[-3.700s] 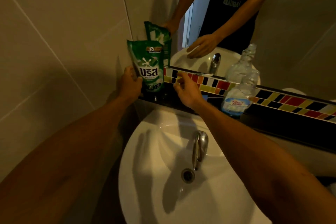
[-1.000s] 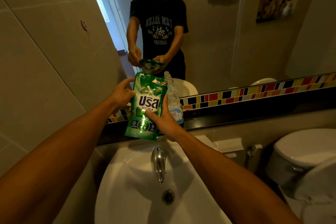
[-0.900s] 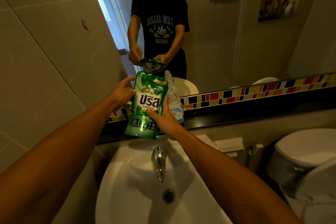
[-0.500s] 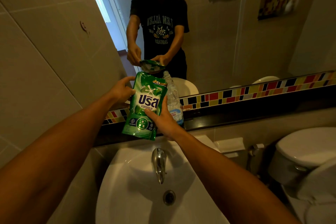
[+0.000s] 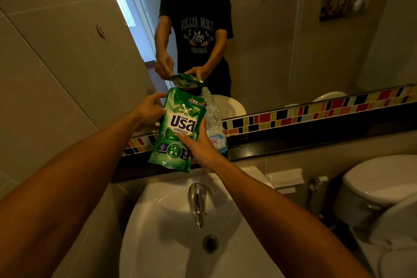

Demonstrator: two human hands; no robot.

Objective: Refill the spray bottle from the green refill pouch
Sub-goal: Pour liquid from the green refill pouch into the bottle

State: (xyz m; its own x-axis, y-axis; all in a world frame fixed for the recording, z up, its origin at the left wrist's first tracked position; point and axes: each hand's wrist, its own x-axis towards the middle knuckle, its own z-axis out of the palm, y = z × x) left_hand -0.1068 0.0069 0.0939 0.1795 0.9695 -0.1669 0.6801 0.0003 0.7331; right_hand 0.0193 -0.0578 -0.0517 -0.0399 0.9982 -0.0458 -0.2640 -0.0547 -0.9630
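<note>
The spray bottle point(image 5: 215, 124) was mostly hidden: the green refill pouch point(image 5: 178, 130) covered its left side and the right hand point(image 5: 199, 149) covered its lower part, so only its clear upper body, its narrow top and a strip of pale blue label showed. Whether a spray head or cap sat on it could not be made out, and how much liquid it held could not be told. It stood on the dark counter point(image 5: 293, 140) behind the sink point(image 5: 171, 232), just right of the pouch and against the strip of coloured tiles point(image 5: 316, 110) under the mirror point(image 5: 270, 40).

The pouch was held upright in the air above the back edge of the sink, between both hands, its printed front facing the camera. The left hand point(image 5: 150, 109) gripped the pouch's upper left edge, thumb on the front and fingers curled behind, out of sight. The right hand clasped the lower right part, thumb pressed across the front. The pouch's top looked closed, though its upper rim was dim and hard to read; nothing of its contents showed.

The tap point(image 5: 197, 201) stood in front of the pouch, over the empty basin. Right of the sink, a toilet point(image 5: 379, 187) was cut off by the frame's edge.
</note>
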